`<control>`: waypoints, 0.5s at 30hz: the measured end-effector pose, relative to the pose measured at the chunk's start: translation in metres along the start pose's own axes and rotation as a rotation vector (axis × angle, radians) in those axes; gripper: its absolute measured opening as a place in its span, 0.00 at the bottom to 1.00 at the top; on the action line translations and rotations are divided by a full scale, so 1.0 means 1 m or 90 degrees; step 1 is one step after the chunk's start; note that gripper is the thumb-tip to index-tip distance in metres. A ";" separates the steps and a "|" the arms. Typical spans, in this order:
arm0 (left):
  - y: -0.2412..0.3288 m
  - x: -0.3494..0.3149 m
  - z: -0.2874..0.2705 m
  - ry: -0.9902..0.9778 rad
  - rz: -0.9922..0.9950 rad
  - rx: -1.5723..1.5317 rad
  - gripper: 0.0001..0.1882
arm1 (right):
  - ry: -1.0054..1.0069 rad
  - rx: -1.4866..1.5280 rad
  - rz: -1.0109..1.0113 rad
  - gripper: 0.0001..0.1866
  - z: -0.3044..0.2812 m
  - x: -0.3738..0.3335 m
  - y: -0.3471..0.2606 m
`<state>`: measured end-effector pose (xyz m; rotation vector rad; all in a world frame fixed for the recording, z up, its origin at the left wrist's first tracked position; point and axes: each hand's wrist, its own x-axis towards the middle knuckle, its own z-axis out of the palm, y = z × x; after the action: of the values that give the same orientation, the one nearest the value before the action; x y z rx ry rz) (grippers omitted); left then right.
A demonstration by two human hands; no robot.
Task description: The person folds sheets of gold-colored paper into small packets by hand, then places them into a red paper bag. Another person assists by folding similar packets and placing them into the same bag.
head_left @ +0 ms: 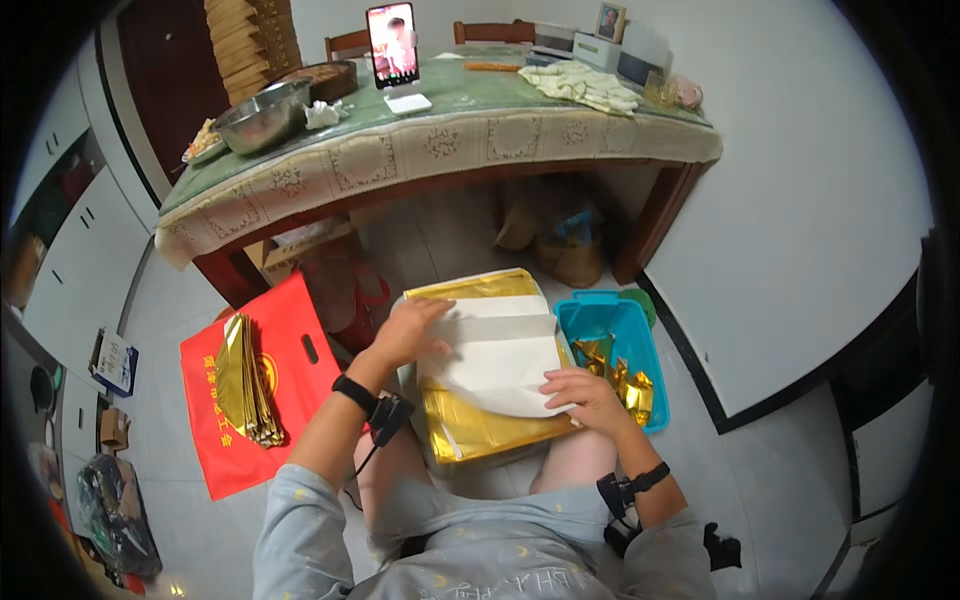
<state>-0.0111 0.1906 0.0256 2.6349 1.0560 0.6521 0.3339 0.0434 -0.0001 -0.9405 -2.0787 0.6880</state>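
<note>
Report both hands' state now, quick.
Left hand: open, thumb and fingers spread at the left edge of the creased white sheet.
Right hand: fingers over the sheet's lower right edge; whether it's pinched can't be told.

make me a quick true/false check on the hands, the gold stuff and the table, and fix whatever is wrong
1. The left hand and right hand both touch the creased white sheet. True.
2. The blue bin has shiny gold pieces in it. True.
3. That bin stands to the left of the gold stack. False: it stands to the right of the gold stack.
4. A bundle of folded gold sheets lies on the red bag. True.
5. The phone lies flat on the table. False: the phone is propped up on a white stand.
</note>
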 end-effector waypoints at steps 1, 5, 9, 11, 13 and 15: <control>0.000 0.006 0.004 -0.035 -0.023 -0.022 0.34 | 0.004 -0.003 -0.008 0.18 -0.003 -0.001 0.001; -0.002 0.007 0.019 -0.063 -0.029 -0.005 0.18 | 0.052 -0.007 0.042 0.16 -0.008 -0.001 -0.004; 0.025 -0.006 0.017 0.164 0.000 0.017 0.11 | 0.152 -0.022 0.067 0.09 -0.015 0.013 -0.007; 0.034 -0.016 0.018 0.225 0.032 0.052 0.12 | 0.164 0.029 0.090 0.08 -0.019 0.024 -0.011; 0.039 -0.029 0.015 0.158 0.087 0.055 0.14 | 0.165 0.059 0.088 0.06 -0.022 0.031 -0.011; 0.037 -0.040 0.016 0.073 0.135 0.039 0.17 | 0.158 0.077 0.132 0.05 -0.024 0.036 -0.008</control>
<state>-0.0072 0.1352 0.0122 2.8179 0.8428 0.8363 0.3340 0.0712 0.0340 -1.1213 -1.7197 0.7533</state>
